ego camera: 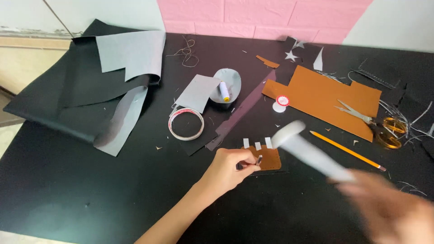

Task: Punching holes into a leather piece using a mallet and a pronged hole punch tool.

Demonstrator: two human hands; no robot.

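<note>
left hand (228, 168) pinches a small metal punch (259, 159) upright on the small brown leather piece (270, 159). right hand (389, 208), blurred, grip unclear, swings a white mallet (307, 149). advice: keep punch vertical, fingers low.

Left grip (231, 166) pinched; right grip (391, 208) blurred, raised.

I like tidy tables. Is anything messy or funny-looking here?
Yes. Small scraps and loose threads litter the black table, and frayed strands lie by the scissors. The white mallet in the right hand looks smeared, blurred by motion.
</note>
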